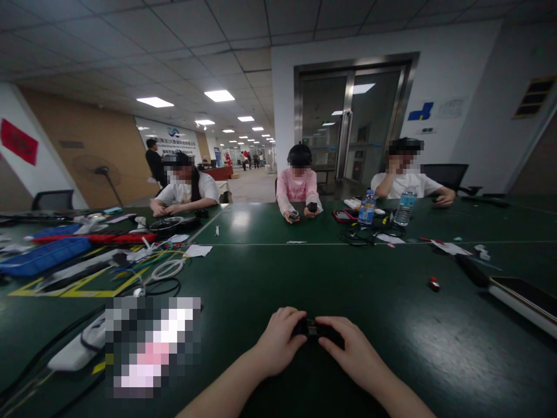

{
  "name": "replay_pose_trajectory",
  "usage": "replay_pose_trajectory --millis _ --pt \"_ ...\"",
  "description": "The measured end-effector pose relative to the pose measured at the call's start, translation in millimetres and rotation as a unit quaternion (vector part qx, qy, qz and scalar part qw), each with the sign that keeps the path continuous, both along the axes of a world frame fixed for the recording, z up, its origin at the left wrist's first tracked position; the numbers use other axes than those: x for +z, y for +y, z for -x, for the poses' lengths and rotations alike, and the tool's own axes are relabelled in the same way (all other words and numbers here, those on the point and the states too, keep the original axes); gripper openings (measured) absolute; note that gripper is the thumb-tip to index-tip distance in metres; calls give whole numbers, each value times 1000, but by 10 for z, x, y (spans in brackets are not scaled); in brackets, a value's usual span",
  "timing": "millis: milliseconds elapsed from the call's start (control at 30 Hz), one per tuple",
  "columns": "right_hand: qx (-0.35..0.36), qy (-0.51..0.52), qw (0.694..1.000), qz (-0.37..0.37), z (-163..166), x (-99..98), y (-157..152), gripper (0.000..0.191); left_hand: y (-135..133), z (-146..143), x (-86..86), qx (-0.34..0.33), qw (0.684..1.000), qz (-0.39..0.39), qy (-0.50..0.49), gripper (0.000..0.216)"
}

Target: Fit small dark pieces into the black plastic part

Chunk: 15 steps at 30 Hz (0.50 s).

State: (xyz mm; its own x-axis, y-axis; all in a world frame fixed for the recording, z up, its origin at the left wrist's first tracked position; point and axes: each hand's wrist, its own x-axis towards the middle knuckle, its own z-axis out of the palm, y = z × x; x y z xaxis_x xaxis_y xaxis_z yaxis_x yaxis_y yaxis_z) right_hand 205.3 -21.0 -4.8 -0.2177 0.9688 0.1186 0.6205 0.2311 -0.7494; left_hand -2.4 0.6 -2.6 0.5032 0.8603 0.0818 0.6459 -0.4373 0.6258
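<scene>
Low in the head view, my left hand (278, 339) and my right hand (352, 351) meet over the dark green table (304, 278). Both have their fingers curled round a small black object (314, 329) held between them, just above the tabletop. Most of that object is hidden by my fingers, so I cannot make out what it is. My forearms reach in from the bottom edge.
Three people sit across the table, handling small items. Two water bottles (368, 207) and cables lie at the far right. A small red piece (433, 284) and a long flat device (522, 299) lie right. Cables, tools and a blue tray (43, 255) crowd the left.
</scene>
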Motion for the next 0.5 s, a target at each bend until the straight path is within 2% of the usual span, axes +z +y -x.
replay_pose_trajectory --millis 300,500 --pt "-3 -2 1000 6 -30 -65 20 33 -10 0 50 2 1000 20 -2 43" --pt "-6 -4 1000 7 -13 -30 3 34 -8 -5 46 9 1000 19 -6 41"
